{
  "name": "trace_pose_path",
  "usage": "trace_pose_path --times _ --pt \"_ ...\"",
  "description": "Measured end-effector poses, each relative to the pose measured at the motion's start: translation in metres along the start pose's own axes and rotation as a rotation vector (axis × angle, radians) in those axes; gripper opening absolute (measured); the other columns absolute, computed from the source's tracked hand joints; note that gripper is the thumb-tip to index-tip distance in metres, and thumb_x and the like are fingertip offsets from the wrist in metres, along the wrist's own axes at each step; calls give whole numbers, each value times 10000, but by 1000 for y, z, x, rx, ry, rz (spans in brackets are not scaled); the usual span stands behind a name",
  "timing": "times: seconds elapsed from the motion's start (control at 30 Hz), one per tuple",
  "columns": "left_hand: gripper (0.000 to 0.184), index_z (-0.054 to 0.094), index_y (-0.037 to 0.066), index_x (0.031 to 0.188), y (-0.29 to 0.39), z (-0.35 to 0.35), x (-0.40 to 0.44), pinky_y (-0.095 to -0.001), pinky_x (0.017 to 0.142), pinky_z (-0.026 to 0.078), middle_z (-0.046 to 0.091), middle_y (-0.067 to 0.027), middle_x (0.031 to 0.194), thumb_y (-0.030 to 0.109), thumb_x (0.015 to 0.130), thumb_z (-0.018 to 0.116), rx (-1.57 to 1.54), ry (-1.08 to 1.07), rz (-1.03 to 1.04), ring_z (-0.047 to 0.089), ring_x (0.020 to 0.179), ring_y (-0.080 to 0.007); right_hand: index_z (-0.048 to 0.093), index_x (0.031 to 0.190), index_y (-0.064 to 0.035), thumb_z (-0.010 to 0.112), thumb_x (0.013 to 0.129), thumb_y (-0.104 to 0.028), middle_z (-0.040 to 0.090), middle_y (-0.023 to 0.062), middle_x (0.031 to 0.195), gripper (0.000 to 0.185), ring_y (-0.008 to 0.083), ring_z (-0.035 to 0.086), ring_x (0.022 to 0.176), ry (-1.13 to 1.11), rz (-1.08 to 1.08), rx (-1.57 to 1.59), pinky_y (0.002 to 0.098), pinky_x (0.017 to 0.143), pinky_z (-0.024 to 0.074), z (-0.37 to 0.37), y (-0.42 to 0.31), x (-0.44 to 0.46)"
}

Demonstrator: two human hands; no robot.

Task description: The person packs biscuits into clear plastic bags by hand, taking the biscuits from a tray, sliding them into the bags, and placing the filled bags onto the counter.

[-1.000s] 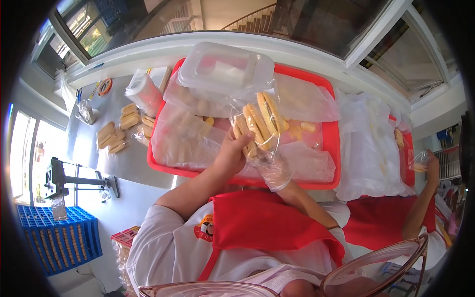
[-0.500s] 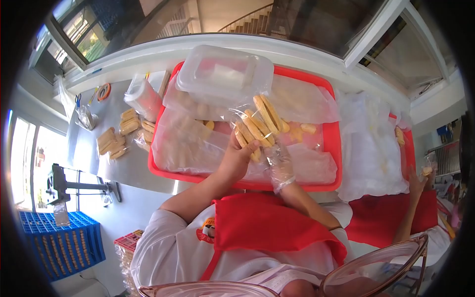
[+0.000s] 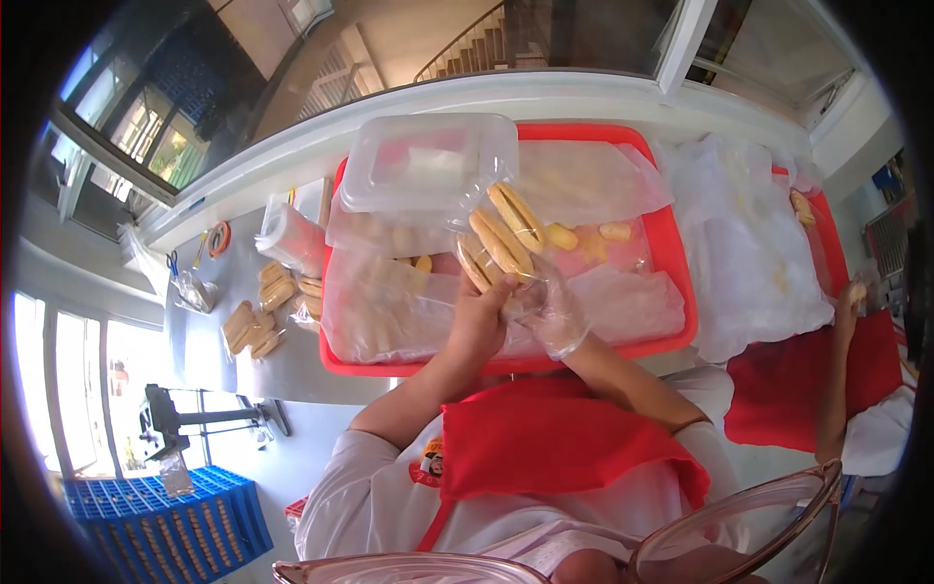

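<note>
A clear plastic bag of finger-shaped sandwich biscuits (image 3: 504, 239) is held up over the red tray (image 3: 686, 321), slanting toward the upper right. My bare left hand (image 3: 481, 316) closes on the lower left end of the bag, thumb on top. On my right hand (image 3: 555, 316) is a clear plastic glove; its fingers gather the bag's lower end beside my left thumb, partly hidden by shiny film. Behind the bag, loose yellow biscuits (image 3: 615, 231) lie in the tray between translucent plastic sheets (image 3: 623, 307).
A lidded clear plastic box (image 3: 428, 161) rests on the tray's far left. Filled biscuit packs (image 3: 251, 329), a plastic tub (image 3: 290, 238) and a tape roll (image 3: 219, 238) are on the table at left. White plastic sheeting (image 3: 749, 253) covers the right side, near a co-worker's hand (image 3: 848, 300).
The view has turned, shifting the table and tray slightly right and down. Both hands stay at the bag's lower end, and the right hand has edged slightly closer to the left.
</note>
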State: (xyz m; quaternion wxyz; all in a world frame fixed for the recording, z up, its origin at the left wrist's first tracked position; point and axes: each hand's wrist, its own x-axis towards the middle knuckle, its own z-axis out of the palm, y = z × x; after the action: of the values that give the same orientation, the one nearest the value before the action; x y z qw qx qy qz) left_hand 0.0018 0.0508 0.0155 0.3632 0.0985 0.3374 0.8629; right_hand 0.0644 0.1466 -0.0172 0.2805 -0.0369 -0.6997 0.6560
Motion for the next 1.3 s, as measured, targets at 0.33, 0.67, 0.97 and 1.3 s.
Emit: trace_pose_path --times 0.33,0.67,0.97,1.3 --pt "381 439 36 1140 -18 -8 6 -313 853 428 541 -81 1066 -82 779 468 45 -57 50 529 980 -183 479 1103 -83 635 721 -280 596 96 926 458 269 589 830 -60 37 -421 352 676 464 -2 20 17" --pt "433 375 78 1198 -16 -5 9 -337 867 405 494 -73 1115 -35 795 486 -15 -25 47 494 1020 -186 446 1182 -112 570 756 -444 602 116 949 554 289 589 848 -248 171 -713 376 704 464 -7 -30 36" --pt "442 352 74 1220 3 -5 10 -339 836 428 493 -82 1136 -17 806 476 -32 -77 -39 505 1019 -203 468 1160 -113 654 713 -301 597 116 944 519 264 592 826 -142 125 -378 364 668 470 -6 -32 25" --pt "361 439 21 1136 3 11 -5 -330 829 428 530 -82 1065 -61 784 449 19 20 -59 524 968 -195 501 1109 -127 630 703 -73 552 118 961 429 303 555 806 -24 -732 -574 378 668 459 -14 -20 25"
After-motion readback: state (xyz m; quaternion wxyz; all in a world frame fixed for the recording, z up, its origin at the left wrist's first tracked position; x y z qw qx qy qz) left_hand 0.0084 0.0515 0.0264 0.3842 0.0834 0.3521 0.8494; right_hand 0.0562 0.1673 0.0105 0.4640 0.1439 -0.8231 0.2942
